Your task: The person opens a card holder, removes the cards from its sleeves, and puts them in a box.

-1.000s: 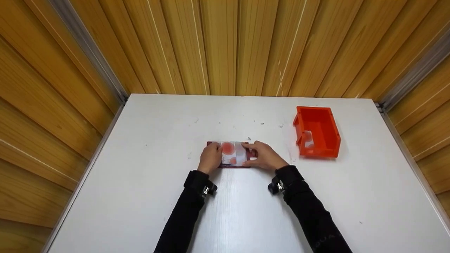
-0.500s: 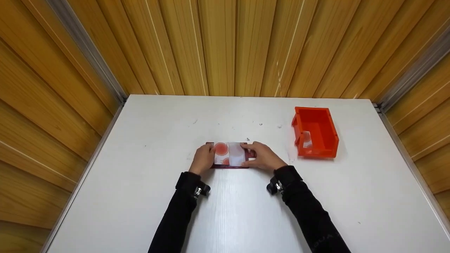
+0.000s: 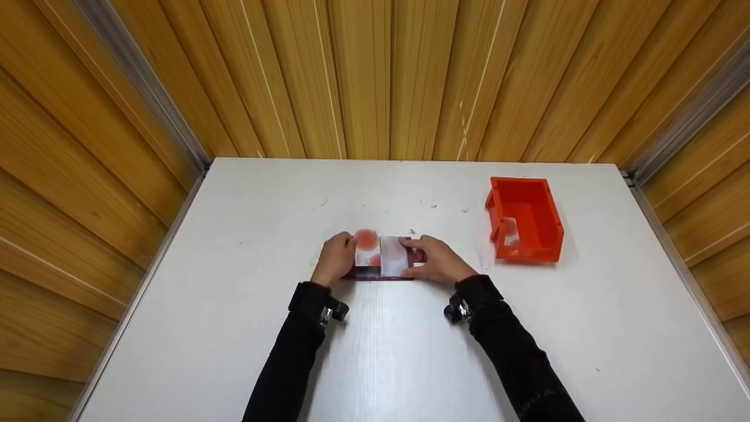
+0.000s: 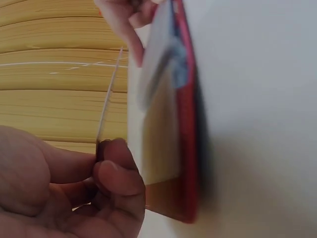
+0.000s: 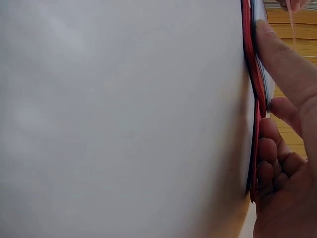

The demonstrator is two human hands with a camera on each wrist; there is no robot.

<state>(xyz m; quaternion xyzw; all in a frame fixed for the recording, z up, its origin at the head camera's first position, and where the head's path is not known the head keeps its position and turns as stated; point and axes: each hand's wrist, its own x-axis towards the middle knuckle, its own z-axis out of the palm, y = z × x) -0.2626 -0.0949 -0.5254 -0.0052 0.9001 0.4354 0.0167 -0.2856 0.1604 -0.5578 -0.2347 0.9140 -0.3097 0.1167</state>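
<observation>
A dark red wallet (image 3: 368, 272) lies unfolded on the white table, its red edge (image 4: 187, 153) running down the left wrist view. My left hand (image 3: 334, 259) pinches a thin white card (image 3: 367, 241) with coral circles by its left side. The card stands away from the wallet, seen nearly edge-on in the left wrist view. My right hand (image 3: 440, 261) grips the wallet's right part, thumb and index finger spread across a pale translucent flap (image 3: 394, 258). In the right wrist view the other right fingers (image 5: 267, 148) curl against the red cover.
An orange-red plastic bin (image 3: 530, 211) stands at the back right of the table, with a small whitish label (image 3: 511, 232) on its side. Wood-patterned panels (image 3: 410, 76) rise behind the table and along both sides.
My left hand has moved left and slightly away from me with the card, which now sits higher over the wallet and uncovers its lower strip. The right hand stays on the wallet.
</observation>
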